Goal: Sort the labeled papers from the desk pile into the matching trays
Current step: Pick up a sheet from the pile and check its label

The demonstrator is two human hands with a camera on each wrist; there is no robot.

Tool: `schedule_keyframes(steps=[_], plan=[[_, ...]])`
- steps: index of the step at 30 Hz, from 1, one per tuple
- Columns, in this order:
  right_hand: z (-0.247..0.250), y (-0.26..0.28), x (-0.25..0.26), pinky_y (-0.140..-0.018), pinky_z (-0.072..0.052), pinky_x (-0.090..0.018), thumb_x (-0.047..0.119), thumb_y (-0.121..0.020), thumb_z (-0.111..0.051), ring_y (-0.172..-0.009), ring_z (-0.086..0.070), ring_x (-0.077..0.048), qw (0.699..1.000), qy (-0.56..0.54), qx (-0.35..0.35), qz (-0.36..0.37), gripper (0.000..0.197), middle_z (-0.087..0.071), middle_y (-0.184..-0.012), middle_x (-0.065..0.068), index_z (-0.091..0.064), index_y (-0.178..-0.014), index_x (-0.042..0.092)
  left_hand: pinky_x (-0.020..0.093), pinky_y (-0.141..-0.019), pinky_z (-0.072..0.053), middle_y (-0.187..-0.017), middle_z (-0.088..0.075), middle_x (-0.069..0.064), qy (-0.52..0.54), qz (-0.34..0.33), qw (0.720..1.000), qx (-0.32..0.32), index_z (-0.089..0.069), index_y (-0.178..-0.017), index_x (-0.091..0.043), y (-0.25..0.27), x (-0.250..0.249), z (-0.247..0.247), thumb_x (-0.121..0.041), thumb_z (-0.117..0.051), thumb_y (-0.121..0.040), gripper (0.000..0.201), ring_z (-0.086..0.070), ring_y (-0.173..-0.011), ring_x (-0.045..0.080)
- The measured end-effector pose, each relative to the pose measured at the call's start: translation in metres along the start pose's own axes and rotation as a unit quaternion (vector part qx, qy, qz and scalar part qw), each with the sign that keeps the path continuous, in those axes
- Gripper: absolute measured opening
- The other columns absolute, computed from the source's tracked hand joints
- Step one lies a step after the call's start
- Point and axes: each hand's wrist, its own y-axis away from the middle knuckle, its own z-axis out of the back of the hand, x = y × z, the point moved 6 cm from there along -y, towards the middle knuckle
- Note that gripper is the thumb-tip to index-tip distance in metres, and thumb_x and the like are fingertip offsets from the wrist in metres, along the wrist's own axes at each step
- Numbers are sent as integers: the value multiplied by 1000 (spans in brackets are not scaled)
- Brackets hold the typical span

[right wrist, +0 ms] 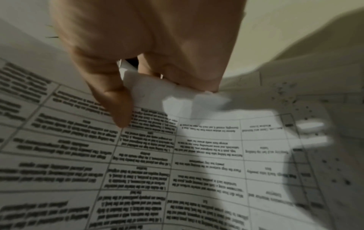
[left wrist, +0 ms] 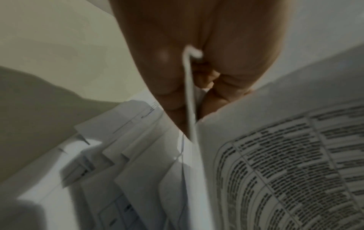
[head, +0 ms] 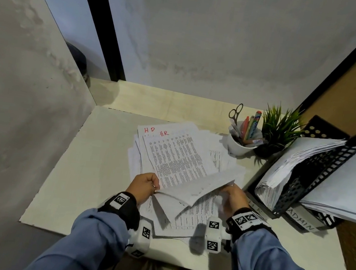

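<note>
A loose pile of printed papers [head: 176, 155] lies mid-desk; its top sheets carry red "HR" [head: 164, 133] marks at the far end. A sheet [head: 197, 188] is lifted at the pile's near end, curling up between my hands. My left hand [head: 145, 186] pinches its left edge [left wrist: 191, 109]. My right hand [head: 231, 196] pinches its right corner [right wrist: 149, 87] above a printed table page [right wrist: 177, 163]. Black mesh trays [head: 317, 179] labelled "HR" [head: 256, 208] and "ADMIN" [head: 302, 221] stand at the right, both holding paper stacks.
A white cup [head: 241, 143] with scissors and pens and a small potted plant [head: 278, 130] stand behind the pile, next to the trays. Partition walls close in the desk [head: 90, 168] at left and back. Bare desk surface lies left of the pile.
</note>
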Motion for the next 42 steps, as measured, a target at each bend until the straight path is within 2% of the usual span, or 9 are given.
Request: schedule_keyframes(steps=[5, 8, 10, 12, 18, 21, 31, 39, 42], plan=[[-5, 4, 13, -76, -49, -40, -10, -61, -61, -86, -61, -37, 1000, -3, 18, 19, 20, -63, -82, -18, -60, -77, 2, 16, -43, -34, -54, -45, 6, 45, 36, 998, -1, -49, -54, -7, 0, -5, 1, 25, -26, -72, 43, -39, -51, 17], [2, -10, 16, -69, -54, -38, 5, -52, -82, -84, -63, -31, 998, 52, -21, 11, 45, -64, -86, -15, -60, -91, -4, 35, -86, -49, -88, -68, 7, 102, 39, 994, 19, -70, -81, -16, 1, -12, 2, -21, -57, -86, 15, -60, -89, 29], [5, -18, 14, -86, -51, -55, 14, -30, -90, -96, -62, -38, 1000, 20, -14, -9, 98, -65, -104, -19, -54, -119, -3, 46, -104, -40, -116, -66, 7, 126, 68, 988, 56, -65, -114, -20, 7, -20, -3, -60, -49, -88, 50, -58, -112, 30], [-7, 5, 30, -97, -42, -52, 6, -60, -82, -100, -56, -35, 1000, -10, 10, 1, 71, -60, -111, -19, -52, -123, -6, 46, -111, -33, -131, -56, 2, 106, 44, 991, 70, -52, -132, -18, 12, -36, -9, -67, -47, -84, 69, -50, -126, 26], [-23, 53, 98, -96, -48, -44, -11, -83, -58, -98, -65, -29, 979, 0, 43, 198, 29, -68, -108, -14, -65, -106, 5, 47, -99, -46, -111, -62, 28, 25, -117, 992, -29, -58, -109, 9, 12, -96, -5, -16, -80, -72, 49, -56, -112, 40], [-18, 73, 118, -90, -52, -39, -8, -80, -64, -95, -67, -26, 958, 7, 26, 284, 26, -71, -98, -8, -67, -90, 16, 23, -78, -56, -94, -69, 8, 60, -187, 979, -54, -61, -107, -2, 17, -129, -3, 2, -69, -80, 28, -66, -87, 22], [-18, 63, 63, -78, -51, -37, -12, -78, -62, -92, -62, -32, 969, 151, 26, 194, 19, -67, -101, -27, -65, -97, -8, 16, -53, -53, -95, -69, 8, 104, -82, 991, -29, -62, -109, -3, 19, -91, -27, -5, -71, -79, 31, -66, -83, 23], [45, 116, 156, -74, -57, -26, -1, -84, -63, -87, -68, -19, 927, 52, 29, 371, 21, -70, -98, -10, -67, -103, 6, 21, -59, -46, -67, -60, 2, -72, -267, 960, 34, -62, -73, -5, 59, -216, -48, -17, -65, -87, 19, -55, -58, 10], [123, 127, 179, -68, -53, -24, 4, -84, -65, -78, -62, -14, 897, -25, -110, 427, 19, -67, -90, -6, -67, -102, 11, 15, -46, -33, -46, -44, -11, -81, -338, 936, 44, -46, -53, -7, 96, -256, -83, -16, -63, -89, 41, -41, -40, 3]])
